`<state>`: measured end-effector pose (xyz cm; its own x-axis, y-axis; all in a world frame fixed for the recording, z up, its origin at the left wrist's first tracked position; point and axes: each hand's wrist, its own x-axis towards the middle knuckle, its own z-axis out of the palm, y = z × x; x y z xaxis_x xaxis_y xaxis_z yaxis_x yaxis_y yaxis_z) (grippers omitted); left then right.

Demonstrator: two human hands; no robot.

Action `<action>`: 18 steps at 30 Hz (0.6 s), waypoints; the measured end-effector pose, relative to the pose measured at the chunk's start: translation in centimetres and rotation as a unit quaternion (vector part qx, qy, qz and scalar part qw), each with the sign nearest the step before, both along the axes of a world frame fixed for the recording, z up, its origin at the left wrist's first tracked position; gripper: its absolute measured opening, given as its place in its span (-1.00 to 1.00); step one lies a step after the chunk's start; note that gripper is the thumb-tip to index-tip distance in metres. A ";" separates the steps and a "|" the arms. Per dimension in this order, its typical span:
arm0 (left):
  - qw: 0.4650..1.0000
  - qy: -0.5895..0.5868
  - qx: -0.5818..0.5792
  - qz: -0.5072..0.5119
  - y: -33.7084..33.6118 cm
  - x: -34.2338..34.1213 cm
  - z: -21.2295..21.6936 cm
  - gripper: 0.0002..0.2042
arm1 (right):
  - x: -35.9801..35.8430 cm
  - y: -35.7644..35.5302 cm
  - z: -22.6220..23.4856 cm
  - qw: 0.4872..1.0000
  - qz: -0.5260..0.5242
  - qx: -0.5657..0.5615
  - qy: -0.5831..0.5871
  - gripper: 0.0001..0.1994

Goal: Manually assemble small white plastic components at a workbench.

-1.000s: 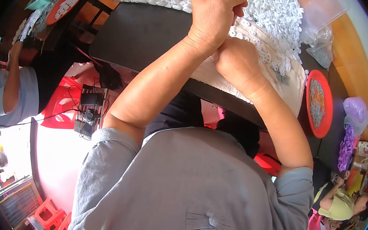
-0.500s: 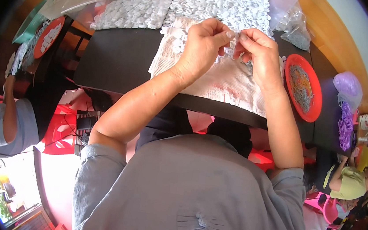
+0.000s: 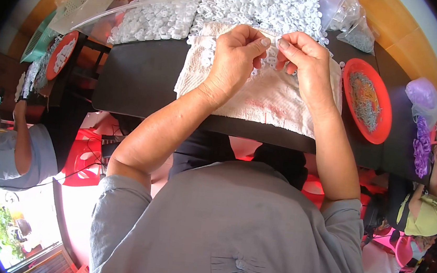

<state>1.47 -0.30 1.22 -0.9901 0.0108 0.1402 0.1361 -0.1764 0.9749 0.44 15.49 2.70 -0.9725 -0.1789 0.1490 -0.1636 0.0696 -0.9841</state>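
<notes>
Both hands are raised side by side over a pale towel [image 3: 269, 102] on a dark table. My left hand [image 3: 236, 56] is closed in a pinch, its thumb pressed to the fingers. A short gap to its right, my right hand [image 3: 309, 63] is also pinched, with its thumb against the forefinger. Anything between the fingertips is too small to make out. Several small white ring-shaped plastic pieces [image 3: 271, 57] lie on the towel behind and below the fingers. Beyond the hands spreads a large heap of the same white pieces [image 3: 265, 7].
Another white heap [image 3: 159, 17] lies on clear plastic at the far left. On the right, a red plate [image 3: 387, 113] holds small grey and orange bits, near a clear bag [image 3: 357, 36] and a purple bundle [image 3: 421, 145]. People work at left [image 3: 22, 154] and right [image 3: 424, 214].
My hands have drawn slightly apart at the fingertips, and the white piece that showed between them is no longer clearly seen there. The whole view has shifted a little.
</notes>
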 end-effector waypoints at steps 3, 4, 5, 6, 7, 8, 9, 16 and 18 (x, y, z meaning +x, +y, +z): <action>1.000 -0.016 0.009 0.004 0.1 0.3 0.2 -0.87 | 0.1 -0.2 0.0 1.000 -0.006 0.006 0.010 -0.83; 0.999 -0.030 0.021 0.006 0.1 0.3 0.3 -0.88 | 0.2 -0.3 0.1 1.000 -0.006 0.005 0.010 -0.83; 0.999 -0.030 0.020 0.006 0.1 0.2 0.3 -0.88 | 0.3 -0.4 0.1 1.000 -0.006 0.001 0.009 -0.82; 0.999 -0.029 0.030 0.008 0.1 0.2 0.2 -0.88 | 0.4 -0.4 0.1 1.000 -0.007 -0.004 0.007 -0.82; 0.999 -0.029 0.039 0.009 0.1 0.1 0.1 -0.88 | 0.3 -0.5 0.1 1.000 -0.007 -0.004 0.007 -0.82; 0.999 -0.028 0.039 0.010 0.0 0.2 0.2 -0.88 | 0.3 -0.5 0.0 1.000 -0.012 -0.001 0.009 -0.82; 0.999 -0.027 0.034 0.009 0.0 0.2 0.2 -0.88 | 0.3 -0.5 -0.1 1.000 -0.017 0.003 0.012 -0.83; 0.999 -0.026 0.031 0.001 0.2 0.5 0.4 -0.87 | 0.3 -0.1 0.0 0.999 0.011 -0.037 -0.031 -0.84; 0.999 -0.024 0.030 -0.007 0.3 0.5 0.4 -0.86 | 0.3 -0.2 0.0 0.998 0.016 -0.044 -0.030 -0.84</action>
<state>1.96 0.01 1.57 -0.9954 0.0175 0.0939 0.0871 -0.2365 0.9677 0.75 15.31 2.71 -0.9744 -0.1981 0.1067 -0.1047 -0.0210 -0.9943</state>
